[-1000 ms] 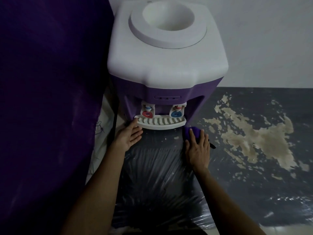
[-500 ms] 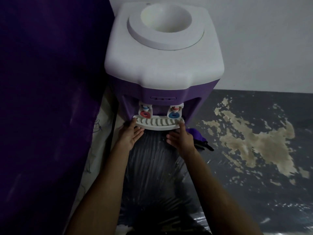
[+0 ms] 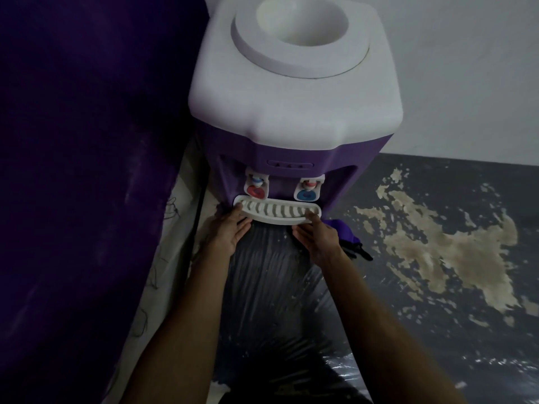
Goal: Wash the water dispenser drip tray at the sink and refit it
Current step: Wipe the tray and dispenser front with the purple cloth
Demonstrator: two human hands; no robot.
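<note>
Dim interior with a plain pale wall (image 3: 466, 68) at the rear and a dark purple surface (image 3: 81, 170) filling the left side. The dark grey floor (image 3: 437, 330) is worn, with irregular beige patches (image 3: 446, 246) where the coating has flaked. A glossy black plastic sheet (image 3: 277, 301) covers the floor in the foreground, catching faint highlights.

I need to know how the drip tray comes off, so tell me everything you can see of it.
The drip tray is a white, plastic-looking, curved shelf with a slotted grille, seated level at the purple dispenser's front under the red tap and the blue tap. The left hand grips its left end, the right hand its right.
</note>
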